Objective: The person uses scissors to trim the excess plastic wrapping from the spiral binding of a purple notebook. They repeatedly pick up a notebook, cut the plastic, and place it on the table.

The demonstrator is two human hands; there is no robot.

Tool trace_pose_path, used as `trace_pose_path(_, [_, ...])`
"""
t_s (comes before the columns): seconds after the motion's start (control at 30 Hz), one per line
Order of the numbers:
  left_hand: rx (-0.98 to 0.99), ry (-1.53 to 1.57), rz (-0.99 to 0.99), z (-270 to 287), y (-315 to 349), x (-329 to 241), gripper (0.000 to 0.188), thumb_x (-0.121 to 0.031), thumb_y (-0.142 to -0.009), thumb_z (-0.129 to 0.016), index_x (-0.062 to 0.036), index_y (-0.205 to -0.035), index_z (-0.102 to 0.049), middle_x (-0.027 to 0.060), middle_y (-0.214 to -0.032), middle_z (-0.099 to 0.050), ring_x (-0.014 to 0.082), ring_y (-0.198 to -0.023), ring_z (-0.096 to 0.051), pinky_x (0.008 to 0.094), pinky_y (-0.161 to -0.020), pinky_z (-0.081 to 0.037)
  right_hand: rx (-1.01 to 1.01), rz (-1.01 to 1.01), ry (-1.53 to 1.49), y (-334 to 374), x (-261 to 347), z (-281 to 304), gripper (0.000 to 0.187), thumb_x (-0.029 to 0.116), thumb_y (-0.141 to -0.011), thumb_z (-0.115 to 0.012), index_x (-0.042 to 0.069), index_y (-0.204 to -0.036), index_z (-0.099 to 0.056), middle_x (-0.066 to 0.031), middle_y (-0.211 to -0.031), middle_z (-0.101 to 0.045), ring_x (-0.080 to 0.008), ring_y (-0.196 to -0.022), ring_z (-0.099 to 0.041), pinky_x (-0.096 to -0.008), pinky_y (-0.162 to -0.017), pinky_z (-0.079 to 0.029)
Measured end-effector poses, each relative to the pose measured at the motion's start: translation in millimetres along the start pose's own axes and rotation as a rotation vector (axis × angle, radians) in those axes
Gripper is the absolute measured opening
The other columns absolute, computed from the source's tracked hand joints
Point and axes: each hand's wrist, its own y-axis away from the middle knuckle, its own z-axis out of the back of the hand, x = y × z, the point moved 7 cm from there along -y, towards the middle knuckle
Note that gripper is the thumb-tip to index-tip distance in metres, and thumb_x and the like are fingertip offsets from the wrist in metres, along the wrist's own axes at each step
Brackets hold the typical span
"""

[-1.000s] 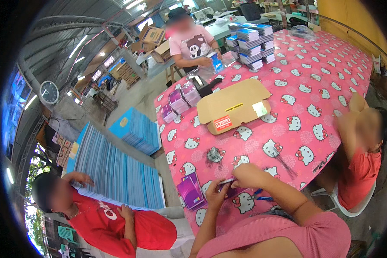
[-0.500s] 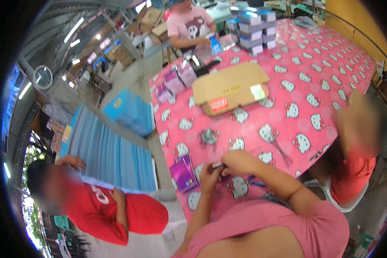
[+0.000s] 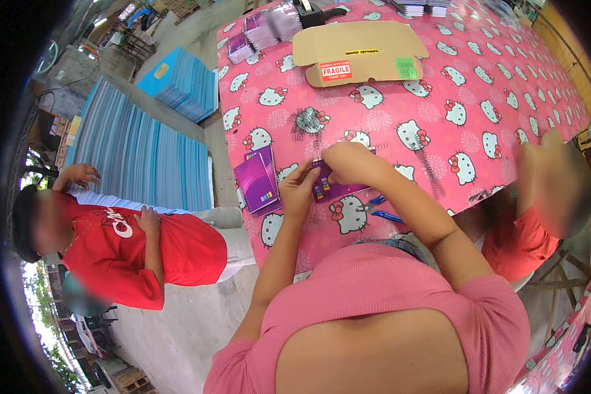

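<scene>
A small purple notebook (image 3: pixel 340 189) lies low over the table between my two hands. My left hand (image 3: pixel 299 187) is closed on its left end, the thumb near the upper corner. Curled over its far edge, my right hand (image 3: pixel 349 163) pinches there, and its fingertips are partly hidden. A thin dark wire spiral (image 3: pixel 382 150) shows just past my right knuckles; whether it joins the notebook I cannot tell. Blue-handled pliers (image 3: pixel 386 215) lie near my right forearm. Left of my left hand rest overlapping purple notebooks (image 3: pixel 257 182).
A tangle of black wire (image 3: pixel 310 121) and a long spiral coil (image 3: pixel 430 169) lie on the pink table cover (image 3: pixel 440 118). Beyond are a flattened cardboard box (image 3: pixel 361 49), notebook stacks (image 3: pixel 272 27) and a tape dispenser (image 3: pixel 314 16). Blue sheet stacks (image 3: pixel 144 148) and a red-shirted person (image 3: pixel 121 249) are left; another sits right.
My view has tilted down, so the table appears higher. The notebook in my hands, hardly visible before, now shows its cover. My hands stay together at it.
</scene>
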Motion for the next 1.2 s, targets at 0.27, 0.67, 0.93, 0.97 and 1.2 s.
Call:
trace_pose_path(0.27, [0.053,0.012,-0.059,1,1,-4,0.028,0.007,-0.081,-0.062,0.0058,-0.108,-0.061,0.0100,-0.095,-0.066,0.0134,-0.085,-0.062,0.0243,-0.077,-0.050,-0.173,-0.006,-0.127,8,5,1,0.018,0.019,-0.076,-0.064,0.003,-0.083,-0.064,-0.0178,-0.079,-0.064,-0.0346,-0.077,-0.062,-0.0446,-0.067,-0.049])
trace_pose_path(0.67, [0.076,-0.040,-0.024,1,5,-5,0.025,0.007,-0.080,-0.063,0.0041,-0.104,-0.064,0.0083,-0.093,-0.066,0.0124,-0.083,-0.062,0.0234,-0.076,-0.050,0.209,-0.070,-0.062,8,1,-6,0.036,0.023,-0.070,-0.072,0.000,-0.096,-0.063,-0.0174,-0.088,-0.065,-0.0341,-0.087,-0.062,-0.0428,-0.074,-0.049])
trace_pose_path(0.93, [0.123,0.113,-0.023,-13,3,-12,0.022,0.006,-0.079,-0.065,0.0016,-0.100,-0.060,0.0054,-0.087,-0.064,0.0103,-0.074,-0.060,0.0225,-0.069,-0.051,-0.299,0.009,-0.246,97,3,19,0.048,0.026,-0.075,-0.069,0.004,-0.113,-0.052,-0.0160,-0.114,-0.055,-0.0322,-0.103,-0.054,-0.0410,-0.084,-0.044])
trace_pose_path(0.97, [0.142,0.144,0.004,-20,2,-12,0.022,0.006,-0.079,-0.065,0.0012,-0.099,-0.059,0.0051,-0.086,-0.064,0.0101,-0.073,-0.060,0.0224,-0.069,-0.051,-0.327,0.009,-0.183,113,-7,-2,0.046,0.026,-0.076,-0.067,0.004,-0.113,-0.052,-0.0152,-0.115,-0.053,-0.0326,-0.104,-0.052,-0.0419,-0.084,-0.043])
trace_pose_path(1.2, [0.001,0.043,-0.094,-41,1,-49,0.018,0.007,-0.076,-0.069,0.0020,-0.092,-0.062,0.0079,-0.090,-0.063,0.0115,-0.077,-0.060,0.0214,-0.068,-0.051,-0.382,-0.134,0.087,150,-34,-52,0.040,0.028,-0.082,-0.061,0.004,-0.113,-0.053,-0.0133,-0.102,-0.052,-0.0314,-0.099,-0.051,-0.0428,-0.082,-0.040])
